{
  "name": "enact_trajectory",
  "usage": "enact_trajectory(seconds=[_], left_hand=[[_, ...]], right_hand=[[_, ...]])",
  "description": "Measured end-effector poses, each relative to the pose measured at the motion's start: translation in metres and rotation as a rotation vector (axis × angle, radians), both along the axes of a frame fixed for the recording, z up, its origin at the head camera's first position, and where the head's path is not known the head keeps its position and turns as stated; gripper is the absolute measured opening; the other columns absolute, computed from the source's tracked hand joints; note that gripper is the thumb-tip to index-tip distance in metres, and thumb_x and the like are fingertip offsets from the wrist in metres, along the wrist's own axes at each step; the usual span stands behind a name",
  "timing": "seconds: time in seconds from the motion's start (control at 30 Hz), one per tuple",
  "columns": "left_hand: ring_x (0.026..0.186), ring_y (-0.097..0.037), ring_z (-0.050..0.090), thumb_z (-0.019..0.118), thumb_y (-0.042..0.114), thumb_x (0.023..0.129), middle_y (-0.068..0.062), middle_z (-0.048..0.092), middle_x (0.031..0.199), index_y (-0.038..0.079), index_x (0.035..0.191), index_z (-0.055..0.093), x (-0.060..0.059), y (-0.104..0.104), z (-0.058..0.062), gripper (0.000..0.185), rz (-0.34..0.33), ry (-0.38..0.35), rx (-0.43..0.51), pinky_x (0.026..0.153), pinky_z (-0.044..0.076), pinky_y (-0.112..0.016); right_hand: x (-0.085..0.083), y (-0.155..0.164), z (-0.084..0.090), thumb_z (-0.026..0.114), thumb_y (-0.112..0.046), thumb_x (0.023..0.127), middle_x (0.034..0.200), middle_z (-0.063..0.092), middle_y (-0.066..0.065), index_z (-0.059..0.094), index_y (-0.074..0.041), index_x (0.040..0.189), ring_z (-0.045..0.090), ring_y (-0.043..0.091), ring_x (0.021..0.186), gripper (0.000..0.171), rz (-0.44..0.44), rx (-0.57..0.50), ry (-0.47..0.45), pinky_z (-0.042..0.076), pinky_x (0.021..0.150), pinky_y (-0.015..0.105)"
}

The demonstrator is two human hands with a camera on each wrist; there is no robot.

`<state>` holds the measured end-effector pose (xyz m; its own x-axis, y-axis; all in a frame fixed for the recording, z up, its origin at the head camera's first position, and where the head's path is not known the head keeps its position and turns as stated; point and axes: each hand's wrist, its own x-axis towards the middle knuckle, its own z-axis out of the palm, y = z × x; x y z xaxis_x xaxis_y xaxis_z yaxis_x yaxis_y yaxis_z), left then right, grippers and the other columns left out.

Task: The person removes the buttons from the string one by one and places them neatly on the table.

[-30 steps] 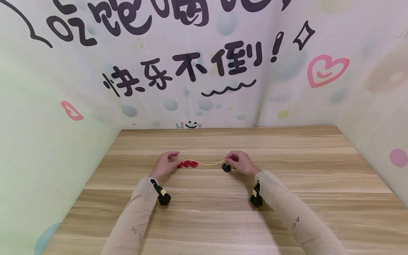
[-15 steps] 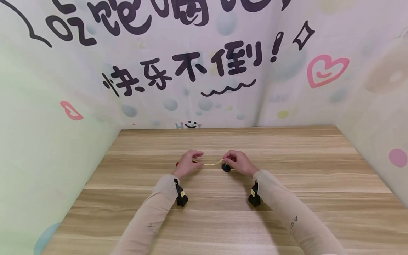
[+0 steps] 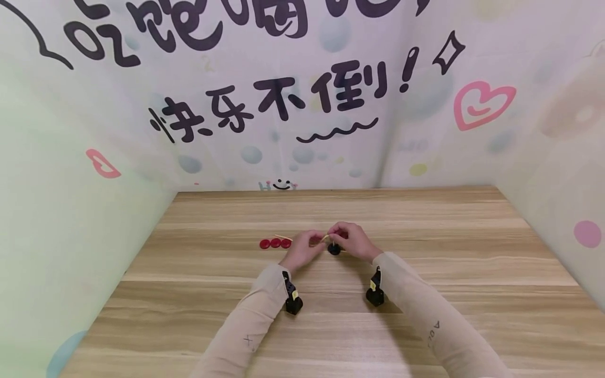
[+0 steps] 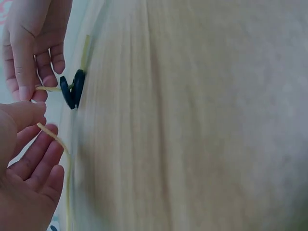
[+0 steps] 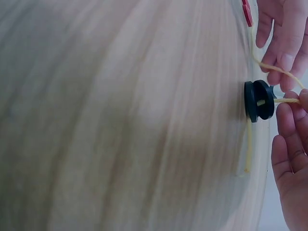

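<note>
Two black discs like buttons (image 5: 264, 99) are threaded on a yellow cord (image 4: 69, 168), one against the other in a tilted pair close to the tabletop. My right hand (image 3: 352, 242) pinches the cord just above them, between thumb and forefinger. The left hand (image 3: 303, 252) is right beside it, with its thumb and forefinger on another stretch of the cord and its other fingers loosely bent. A short cord end extends past the discs along the table. Three red buttons (image 3: 275, 243) lie in a row left of the left hand, with the cord's far end just behind them.
The wood-grain table (image 3: 425, 226) meets a printed wall cloth (image 3: 236, 157) at the back. Panels stand to the left and right. A black camera (image 3: 293, 303) is strapped to the left wrist and another black camera (image 3: 375, 295) to the right.
My left hand has moved right from beside the red buttons, passing in front of them, to meet the right hand at the cord. The right hand has stayed nearly still.
</note>
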<state>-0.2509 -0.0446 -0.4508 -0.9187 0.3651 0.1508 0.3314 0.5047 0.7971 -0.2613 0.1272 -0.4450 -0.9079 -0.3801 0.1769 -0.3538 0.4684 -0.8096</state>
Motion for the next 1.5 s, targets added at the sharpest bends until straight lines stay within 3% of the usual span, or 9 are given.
enact_trajectory(seconds=[0.23,0.67,0.83,1.13,1.3,1.5], left_hand=[[0.07,-0.009,0.051,0.058,0.013,0.085,-0.003,0.061,0.078,0.002,0.086,0.064,0.001,0.001,0.003,0.013,0.035,0.01,-0.004,0.062,0.042,-0.02],[0.071,-0.011,0.049,0.055,0.016,0.088,-0.004,0.061,0.081,0.003,0.089,0.064,0.002,0.002,0.016,0.017,0.075,-0.004,0.038,0.065,0.042,-0.023],[0.072,-0.01,0.05,0.055,0.017,0.088,-0.005,0.061,0.082,0.002,0.09,0.064,0.001,-0.003,0.015,0.018,0.069,-0.008,0.039,0.065,0.042,-0.022],[0.081,-0.013,0.055,0.055,0.018,0.088,-0.004,0.063,0.089,0.004,0.096,0.065,-0.003,-0.012,0.013,0.019,0.056,-0.024,-0.066,0.073,0.045,-0.026],[0.093,-0.019,0.056,0.056,0.016,0.088,-0.009,0.062,0.1,0.001,0.103,0.061,-0.003,-0.005,0.013,0.022,0.057,-0.032,-0.031,0.081,0.044,-0.03],[0.085,-0.019,0.06,0.058,0.015,0.086,-0.011,0.064,0.095,-0.001,0.1,0.063,0.001,0.007,0.009,0.022,0.059,-0.044,-0.001,0.074,0.047,-0.025]], right_hand=[[-0.001,0.0,-0.001,0.058,-0.007,0.085,0.08,0.061,0.006,0.061,-0.001,0.09,0.053,0.014,0.069,0.008,-0.015,-0.003,-0.002,0.045,0.057,0.024],[-0.005,0.002,-0.006,0.062,-0.009,0.083,0.079,0.062,0.004,0.063,-0.002,0.087,0.054,0.013,0.07,0.008,-0.014,0.057,0.006,0.046,0.061,0.025],[-0.005,0.004,-0.008,0.063,-0.006,0.081,0.079,0.062,0.006,0.063,-0.001,0.086,0.055,0.015,0.072,0.007,0.007,0.041,0.001,0.046,0.062,0.025],[-0.004,0.007,-0.006,0.063,-0.005,0.081,0.077,0.061,0.006,0.061,-0.002,0.084,0.054,0.014,0.068,0.005,-0.034,0.007,-0.004,0.046,0.058,0.024],[-0.005,0.007,-0.005,0.062,-0.006,0.082,0.078,0.063,0.005,0.064,-0.003,0.084,0.054,0.013,0.069,0.004,-0.029,0.017,-0.008,0.046,0.061,0.025],[-0.003,0.004,-0.003,0.061,-0.006,0.082,0.078,0.063,0.004,0.064,-0.003,0.084,0.055,0.013,0.07,0.005,-0.015,0.017,-0.005,0.046,0.061,0.025]])
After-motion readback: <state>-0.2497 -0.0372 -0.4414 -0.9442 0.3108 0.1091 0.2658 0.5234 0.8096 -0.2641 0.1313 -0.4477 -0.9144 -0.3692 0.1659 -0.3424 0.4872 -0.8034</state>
